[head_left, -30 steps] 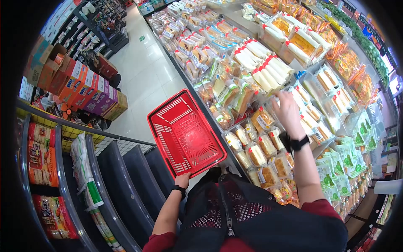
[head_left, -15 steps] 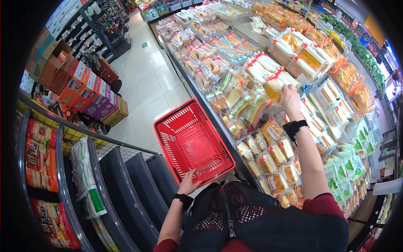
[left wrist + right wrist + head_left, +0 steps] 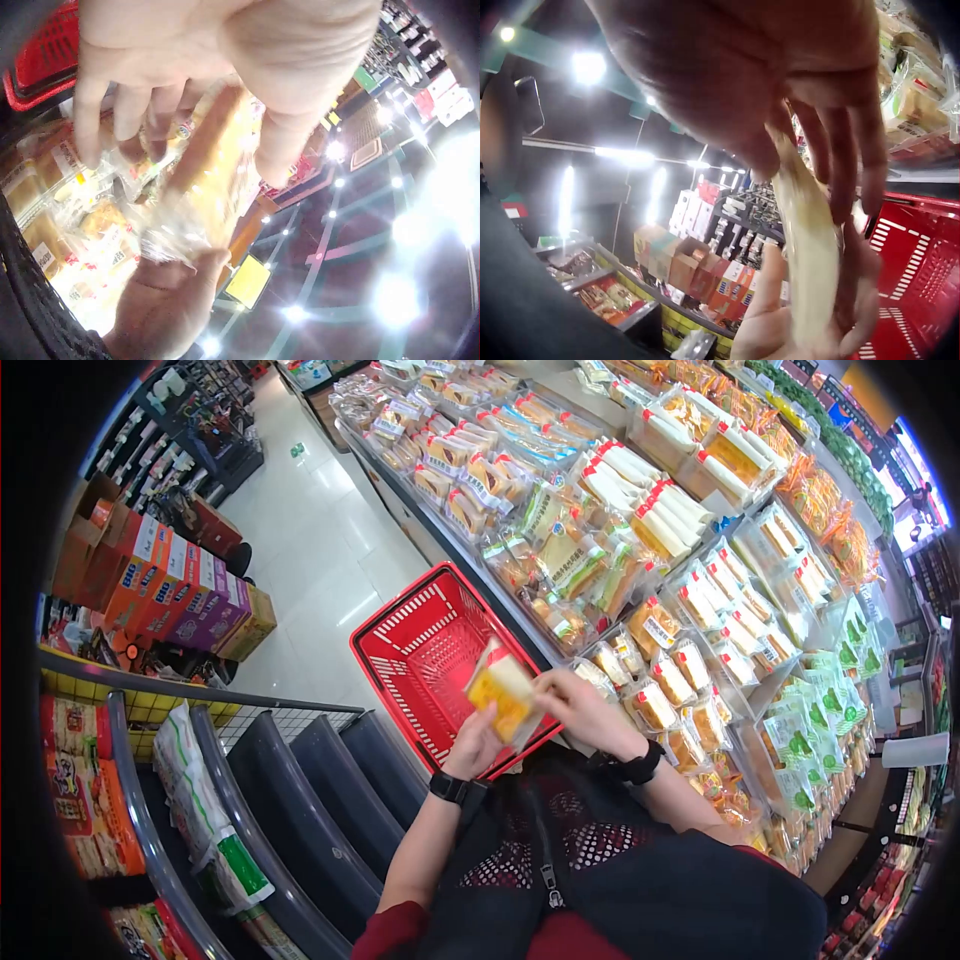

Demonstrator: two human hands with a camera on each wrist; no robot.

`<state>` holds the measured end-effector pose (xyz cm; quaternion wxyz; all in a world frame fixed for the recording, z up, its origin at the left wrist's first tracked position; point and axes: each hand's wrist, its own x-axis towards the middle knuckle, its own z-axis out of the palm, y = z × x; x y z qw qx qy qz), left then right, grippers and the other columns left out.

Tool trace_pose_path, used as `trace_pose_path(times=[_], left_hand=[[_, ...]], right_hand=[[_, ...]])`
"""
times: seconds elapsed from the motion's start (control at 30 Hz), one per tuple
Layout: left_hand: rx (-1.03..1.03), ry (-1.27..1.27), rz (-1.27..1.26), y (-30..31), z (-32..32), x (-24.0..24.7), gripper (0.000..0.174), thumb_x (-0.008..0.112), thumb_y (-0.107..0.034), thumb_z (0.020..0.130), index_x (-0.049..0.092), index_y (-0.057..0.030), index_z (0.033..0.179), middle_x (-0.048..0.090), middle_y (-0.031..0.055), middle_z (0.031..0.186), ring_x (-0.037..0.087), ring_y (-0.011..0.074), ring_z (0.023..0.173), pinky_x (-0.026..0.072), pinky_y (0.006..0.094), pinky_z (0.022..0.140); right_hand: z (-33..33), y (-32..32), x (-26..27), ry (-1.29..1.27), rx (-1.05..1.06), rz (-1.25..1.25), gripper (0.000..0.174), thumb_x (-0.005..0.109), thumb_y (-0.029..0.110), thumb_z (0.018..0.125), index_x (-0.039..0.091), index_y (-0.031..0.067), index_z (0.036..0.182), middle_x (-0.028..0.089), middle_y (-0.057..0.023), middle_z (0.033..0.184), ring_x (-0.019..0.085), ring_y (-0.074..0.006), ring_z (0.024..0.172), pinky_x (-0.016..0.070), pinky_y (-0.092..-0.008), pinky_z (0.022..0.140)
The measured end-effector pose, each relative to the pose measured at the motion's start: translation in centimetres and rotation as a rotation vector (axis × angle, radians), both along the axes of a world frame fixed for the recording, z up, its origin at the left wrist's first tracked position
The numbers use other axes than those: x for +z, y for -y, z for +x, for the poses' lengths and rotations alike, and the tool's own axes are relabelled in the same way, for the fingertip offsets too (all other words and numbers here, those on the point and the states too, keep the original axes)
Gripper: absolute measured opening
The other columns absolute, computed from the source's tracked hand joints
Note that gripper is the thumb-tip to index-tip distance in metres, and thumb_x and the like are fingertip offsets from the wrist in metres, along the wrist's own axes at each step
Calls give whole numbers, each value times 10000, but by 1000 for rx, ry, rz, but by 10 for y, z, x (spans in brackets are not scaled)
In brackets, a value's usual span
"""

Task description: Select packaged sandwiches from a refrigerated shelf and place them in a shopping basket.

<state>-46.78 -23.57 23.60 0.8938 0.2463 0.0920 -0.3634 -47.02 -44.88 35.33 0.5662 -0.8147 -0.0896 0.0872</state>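
Note:
A wrapped bread (image 3: 505, 692), yellow at one end and white at the other in clear plastic, is held in both hands over the red basket (image 3: 428, 652). My left hand (image 3: 472, 744) grips its lower left side between thumb and fingers. At its right edge, my right hand (image 3: 585, 710) pinches the wrapper. In the left wrist view, the right hand (image 3: 165, 300) holds the gathered plastic end of the bread (image 3: 206, 169). Seen edge-on in the right wrist view, the pack (image 3: 810, 247) looks thin and pale.
A display of packaged breads (image 3: 655, 705) slopes along the right side, with green-printed bags (image 3: 800, 740) nearer the front right. Dark shelf tiers (image 3: 290, 790) stand to the left. Stacked cartons (image 3: 175, 585) line the tiled aisle (image 3: 320, 530).
My right hand took the wrapped bread from the display and brought it left over the basket. My left hand left the basket's rim and took hold of the bread.

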Motion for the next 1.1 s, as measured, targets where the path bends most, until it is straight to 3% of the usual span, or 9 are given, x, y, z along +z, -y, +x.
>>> trace_pose_path(times=[0.2, 0.27, 0.33, 0.37, 0.47, 0.6, 0.83, 1.0, 1.1], left_hand=[[119, -224, 254, -43, 4, -111, 392, 565, -162, 934, 460, -38, 1291, 576, 109, 1237, 575, 258, 1126, 457, 428, 990], [142, -311, 279, -57, 6, -148, 386, 556, -127, 929, 453, -40, 1290, 583, 117, 1208, 589, 283, 1098, 485, 439, 955], [149, -383, 453, -75, 15, -199, 391, 548, -82, 923, 447, -56, 1300, 583, 115, 1199, 589, 297, 1093, 505, 463, 919], [264, -303, 508, -68, 14, -196, 418, 537, -34, 913, 431, -69, 1316, 573, 121, 1209, 611, 313, 1047, 526, 479, 878], [141, 41, 1189, -79, 0, -228, 418, 625, -14, 820, 534, -57, 1225, 653, 124, 1060, 655, 280, 957, 528, 387, 846], [-222, 467, 1783, -61, 6, -172, 381, 706, -68, 713, 618, -44, 1083, 669, 165, 992, 638, 316, 972, 499, 406, 854], [-616, 371, 1845, -44, 6, -198, 434, 689, -142, 754, 585, -149, 1176, 655, 168, 1052, 618, 344, 1021, 493, 434, 876], [-812, 550, 1815, -28, 11, -233, 476, 685, -248, 759, 574, -188, 1217, 657, 163, 1069, 628, 348, 998, 505, 450, 847], [-853, 421, 1791, -13, 15, -226, 438, 654, -162, 777, 575, -192, 1207, 615, 122, 1183, 564, 295, 1130, 436, 477, 960]], right_hand=[[67, 109, 9, 459, -599, -429, 138, 637, 94, 842, 602, 51, 969, 620, -135, 850, 609, -275, 791, 493, -360, 716], [87, 152, 2, 550, -616, -432, 150, 647, 127, 833, 624, 31, 947, 620, -154, 918, 601, -320, 855, 482, -388, 740], [117, 209, 27, 599, -602, -1046, 206, 663, 189, 823, 633, 37, 959, 636, -153, 939, 595, -334, 904, 472, -424, 781], [127, 221, 26, 512, -602, -1098, 234, 666, 218, 819, 637, 40, 968, 641, -153, 949, 591, -335, 926, 466, -436, 800], [152, 234, -5, 236, -420, -1285, 328, 682, 320, 799, 653, 69, 1008, 658, -135, 975, 593, -317, 975, 459, -463, 829], [160, 234, -20, 254, -434, -1339, 315, 693, 323, 794, 657, 79, 991, 657, -123, 952, 596, -304, 992, 451, -491, 840], [160, 229, 1, 358, -319, -1312, 100, 612, 158, 848, 601, 62, 872, 611, -120, 908, 573, -307, 912, 444, -428, 788], [148, 222, 22, 400, -526, -921, 126, 536, 115, 920, 544, 12, 994, 600, -187, 965, 571, -363, 916, 445, -408, 808], [122, 207, 45, 383, -736, -659, 200, 477, 157, 983, 535, -2, 1090, 621, -148, 1120, 595, -224, 1026, 473, -345, 888]])
